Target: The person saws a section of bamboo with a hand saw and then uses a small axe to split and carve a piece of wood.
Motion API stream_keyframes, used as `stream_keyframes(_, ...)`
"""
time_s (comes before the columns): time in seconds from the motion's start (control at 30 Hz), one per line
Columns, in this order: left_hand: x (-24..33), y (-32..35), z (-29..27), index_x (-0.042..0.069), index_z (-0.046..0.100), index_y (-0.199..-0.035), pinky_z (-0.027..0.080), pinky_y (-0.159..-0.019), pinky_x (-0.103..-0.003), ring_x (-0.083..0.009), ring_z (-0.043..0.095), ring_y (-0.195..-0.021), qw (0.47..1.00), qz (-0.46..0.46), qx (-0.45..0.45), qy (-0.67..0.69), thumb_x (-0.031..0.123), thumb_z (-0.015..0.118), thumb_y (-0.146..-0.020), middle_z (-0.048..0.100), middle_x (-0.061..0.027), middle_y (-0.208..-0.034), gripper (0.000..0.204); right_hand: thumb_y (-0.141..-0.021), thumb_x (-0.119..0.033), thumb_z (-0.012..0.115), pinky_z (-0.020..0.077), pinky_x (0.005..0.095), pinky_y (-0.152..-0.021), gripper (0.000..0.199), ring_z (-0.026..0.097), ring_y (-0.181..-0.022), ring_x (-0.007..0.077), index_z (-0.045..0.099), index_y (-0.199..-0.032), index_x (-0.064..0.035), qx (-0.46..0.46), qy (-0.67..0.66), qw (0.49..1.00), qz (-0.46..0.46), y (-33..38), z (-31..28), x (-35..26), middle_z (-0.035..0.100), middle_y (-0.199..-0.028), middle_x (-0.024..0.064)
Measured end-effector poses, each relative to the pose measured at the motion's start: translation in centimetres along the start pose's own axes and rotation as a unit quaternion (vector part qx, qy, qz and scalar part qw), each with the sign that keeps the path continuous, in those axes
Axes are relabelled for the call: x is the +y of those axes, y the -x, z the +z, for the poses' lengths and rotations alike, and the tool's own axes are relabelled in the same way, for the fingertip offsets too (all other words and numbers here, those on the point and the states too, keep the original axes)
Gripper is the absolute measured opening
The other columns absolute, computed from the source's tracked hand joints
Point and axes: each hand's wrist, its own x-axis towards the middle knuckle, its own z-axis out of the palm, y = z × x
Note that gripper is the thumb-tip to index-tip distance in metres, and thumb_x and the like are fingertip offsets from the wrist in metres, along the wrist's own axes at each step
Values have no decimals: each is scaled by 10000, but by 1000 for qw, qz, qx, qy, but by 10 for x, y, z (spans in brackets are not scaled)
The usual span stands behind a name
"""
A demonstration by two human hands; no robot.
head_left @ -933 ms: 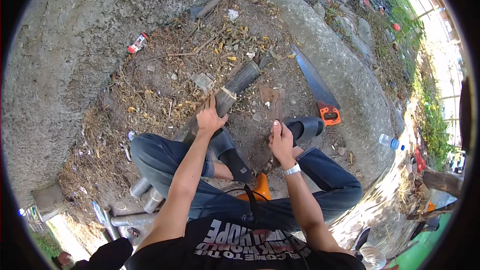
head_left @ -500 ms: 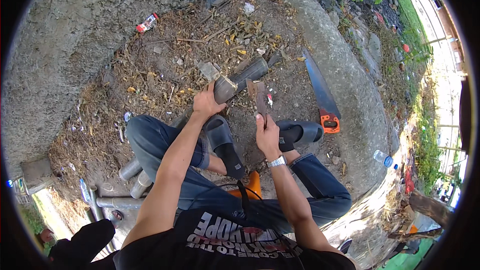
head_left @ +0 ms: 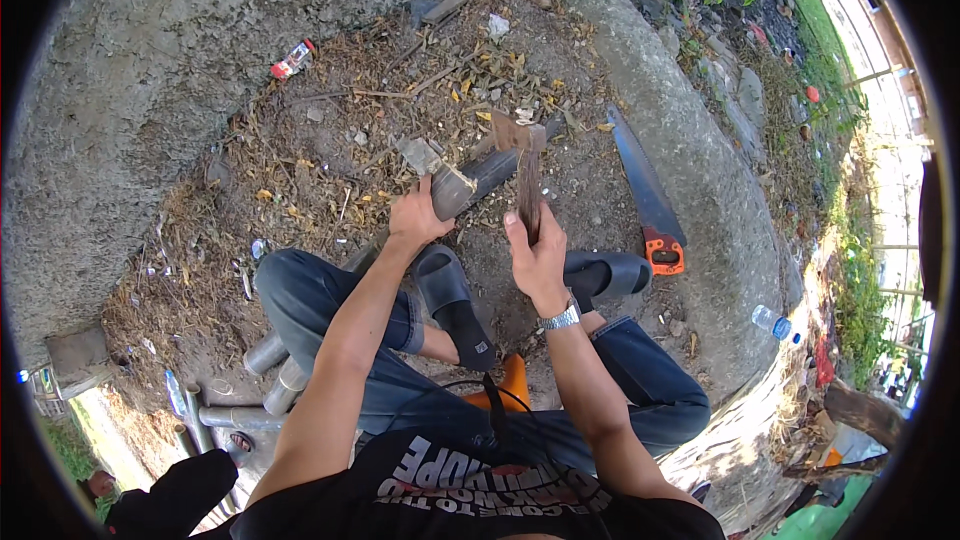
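Note:
My left hand (head_left: pixel 415 218) is closed around a grey-brown bamboo pole (head_left: pixel 453 197) near its pale, splintered end. That end lies against a dark, rounded length of wood or bamboo (head_left: pixel 492 170) on the ground. By my fingers, a greyish split piece (head_left: pixel 420 154) sticks out; whether it is still joined to the pole I cannot tell. In my right hand (head_left: pixel 538 258) is the wooden handle of a hatchet (head_left: pixel 528 180). Its rusty head is up beyond the dark length, with the blade to the left. To the right lies a handsaw (head_left: pixel 643 180) with an orange handle.
A large stone (head_left: pixel 690 140) borders the dirt on the right, and a rough grey rock wall (head_left: pixel 150 90) the left. My sandalled feet (head_left: pixel 445 285) are close to the pole. More grey poles (head_left: pixel 265 352) lie at lower left. A plastic bottle (head_left: pixel 770 321) rests at right.
The hatchet has swung up and away from me, its head now farther out and turned upright. My left hand keeps its hold, with the pole end shifted slightly.

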Motion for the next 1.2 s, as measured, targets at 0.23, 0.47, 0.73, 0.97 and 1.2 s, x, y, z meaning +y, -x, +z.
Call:
stream_keyframes(0.23,14,14,-6,21,372,-1555,577,-989,-484,-412,713,-1123,999,-10,-43,-1,515,923,-647,669,-255,-1294,1172,-811,-175,841,509,364,-617,312,628,-611,198,640,-989,-16,46,-2,990,131,62,6,35,639,-701,89)
stream_keyframes(0.47,20,10,-5,42,364,-1564,576,-991,-492,-414,706,-1129,999,-10,-34,9,482,912,-656,670,-246,-1292,1149,-826,-131,770,523,394,-663,225,649,-662,229,643,-972,-17,137,-75,955,252,107,18,92,663,-757,107)
stream_keyframes(0.73,23,10,-11,50,371,-1521,571,-974,-515,-438,709,-1089,999,-36,-17,14,432,926,-655,684,-244,-1274,1097,-870,-212,753,516,415,-681,254,633,-676,263,635,-965,-9,189,-100,927,307,111,-22,63,641,-730,118)
stream_keyframes(0.97,27,16,12,39,412,-1520,499,-1085,-540,-446,544,-1343,996,27,74,-51,401,923,-667,533,-277,-1455,1058,-885,-231,749,507,439,-675,278,634,-675,275,628,-1004,-11,258,-2,936,239,126,-61,48,632,-736,151)
stream_keyframes(1.2,22,30,21,66,323,-1578,565,-993,-542,-455,608,-1267,996,-54,63,-38,411,908,-718,551,-271,-1442,1095,-992,-291,696,483,424,-640,297,570,-628,285,615,-982,-5,195,-48,945,256,138,-47,61,578,-696,149)
